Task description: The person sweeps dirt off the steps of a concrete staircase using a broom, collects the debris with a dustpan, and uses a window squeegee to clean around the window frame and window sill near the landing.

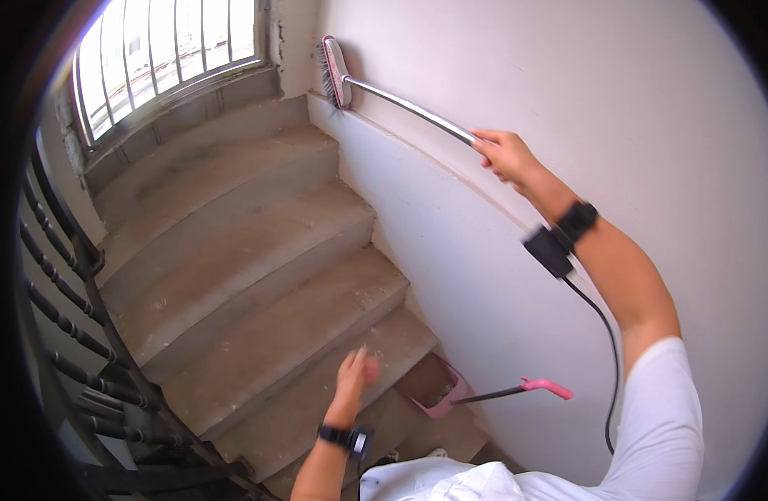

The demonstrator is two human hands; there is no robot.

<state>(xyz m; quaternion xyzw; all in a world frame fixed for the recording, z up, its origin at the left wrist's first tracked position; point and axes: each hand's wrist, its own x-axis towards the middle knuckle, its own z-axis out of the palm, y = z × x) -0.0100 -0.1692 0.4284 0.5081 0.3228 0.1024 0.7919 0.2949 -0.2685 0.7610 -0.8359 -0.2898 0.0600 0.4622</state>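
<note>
My right hand [506, 156] grips the metal handle of a broom [337, 72], its arm stretched up along the wall. The pink and white broom head, with grey bristles, is at the far end of a narrow ledge [415, 147] on the wall. My left hand [358, 369], slightly blurred, hangs over the steps and appears to hold nothing. Between my left hand and the wall stands a pink long-handled dustpan [443, 410] on a lower step, some debris in its pan and its pink grip leaning to the right.
Concrete stairs [252, 257] with dusty treads rise ahead. A dark metal balustrade [102, 313] runs along the left. A barred window [171, 50] is at the upper left, and a pale wall [609, 125] borders the right. A black cable [609, 338] hangs from my right wrist device.
</note>
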